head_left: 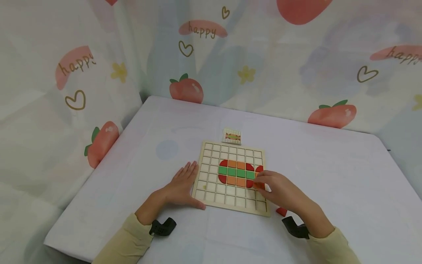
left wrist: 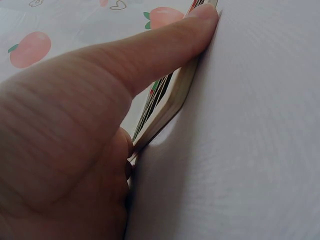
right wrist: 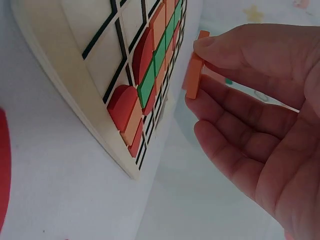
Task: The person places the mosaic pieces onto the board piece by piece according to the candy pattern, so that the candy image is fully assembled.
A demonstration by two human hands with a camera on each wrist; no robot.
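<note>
A square wooden grid board (head_left: 211, 187) lies on the table, with red, orange and green tiles (head_left: 236, 172) set in its middle and right cells. My left hand (head_left: 178, 191) rests along the board's left side, fingers straight and spread; in the left wrist view its thumb (left wrist: 165, 47) lies against the near edge. Over the right part of the board, my right hand (head_left: 285, 192) pinches an orange tile (right wrist: 195, 75) between thumb and fingertips. The right wrist view shows that tile held above the board's surface, on edge.
Just behind the board stands a small pattern card (head_left: 232, 135) printed with a similar coloured figure. A loose red piece (head_left: 281, 211) lies on the white table (head_left: 329, 172) under my right wrist. Printed cloth walls (head_left: 257, 91) border the table at the back and left.
</note>
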